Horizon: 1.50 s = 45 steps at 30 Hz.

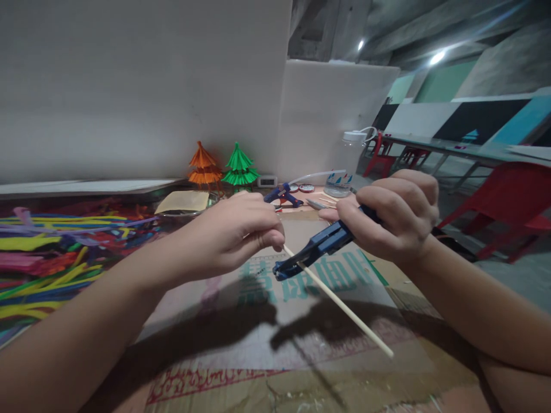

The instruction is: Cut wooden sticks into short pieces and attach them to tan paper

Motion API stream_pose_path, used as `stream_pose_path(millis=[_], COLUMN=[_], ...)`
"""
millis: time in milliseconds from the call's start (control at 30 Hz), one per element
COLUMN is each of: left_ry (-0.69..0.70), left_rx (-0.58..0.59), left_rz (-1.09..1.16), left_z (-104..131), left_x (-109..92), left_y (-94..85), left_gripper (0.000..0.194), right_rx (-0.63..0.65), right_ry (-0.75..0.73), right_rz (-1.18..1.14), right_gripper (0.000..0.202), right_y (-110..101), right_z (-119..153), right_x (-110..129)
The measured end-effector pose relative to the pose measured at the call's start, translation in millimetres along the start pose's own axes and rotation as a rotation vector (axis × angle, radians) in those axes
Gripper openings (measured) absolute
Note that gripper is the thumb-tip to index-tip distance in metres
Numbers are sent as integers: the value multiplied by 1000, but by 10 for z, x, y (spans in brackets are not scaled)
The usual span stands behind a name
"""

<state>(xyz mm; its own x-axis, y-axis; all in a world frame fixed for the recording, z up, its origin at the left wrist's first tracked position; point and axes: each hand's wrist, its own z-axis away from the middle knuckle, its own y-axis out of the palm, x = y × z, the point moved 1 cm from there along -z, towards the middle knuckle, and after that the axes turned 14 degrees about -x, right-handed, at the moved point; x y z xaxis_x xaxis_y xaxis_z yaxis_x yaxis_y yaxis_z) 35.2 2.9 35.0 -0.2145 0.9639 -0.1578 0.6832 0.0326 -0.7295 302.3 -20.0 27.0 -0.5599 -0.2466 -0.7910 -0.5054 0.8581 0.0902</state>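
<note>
My left hand [247,232] pinches the upper end of a thin, pale wooden stick [344,307] between thumb and fingers. The stick slants down to the right, its free end above the work surface. My right hand [391,215] is wrapped round dark blue pliers [329,238]. Their jaws point down to the left and meet the stick a short way below my left fingers; whether they grip it cannot be made out. Beneath lies a translucent sheet [206,338] with printed green characters, on brown cardboard [241,396].
Colourful pipe cleaners [55,264] are heaped at the left. Behind my hands stand an orange paper-like tree [202,166], a green one [239,166], a blue glue gun [284,194] and a clear bottle [344,160]. Red chairs [503,195] stand at the right.
</note>
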Motion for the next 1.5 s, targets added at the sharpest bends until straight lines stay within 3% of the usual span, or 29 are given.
stream_pose_path(millis=[400,767,967,1167,1300,1500], left_ry=[-12,-41,-56,-68,-56,-69], left_rx=[1,30,40,49,41,34], left_rz=[11,38,70,79,108,161], left_z=[13,19,15,36,39,26], left_x=[5,24,15,24,30,14], left_y=[7,30,31,47,64,95], left_gripper=[31,36,35,34,38,36], right_rx=[-20,24,-41,6,55,115], right_ry=[7,108,-6,-11,53,223], right_rz=[0,-65,-40,-66,-96,-223], right_gripper=[23,25,20,15,9,21], right_y=[7,-12,9,4,12,52], right_z=[16,41,-24,9,72,176], right_x=[-6,8,-3,-1,27,60])
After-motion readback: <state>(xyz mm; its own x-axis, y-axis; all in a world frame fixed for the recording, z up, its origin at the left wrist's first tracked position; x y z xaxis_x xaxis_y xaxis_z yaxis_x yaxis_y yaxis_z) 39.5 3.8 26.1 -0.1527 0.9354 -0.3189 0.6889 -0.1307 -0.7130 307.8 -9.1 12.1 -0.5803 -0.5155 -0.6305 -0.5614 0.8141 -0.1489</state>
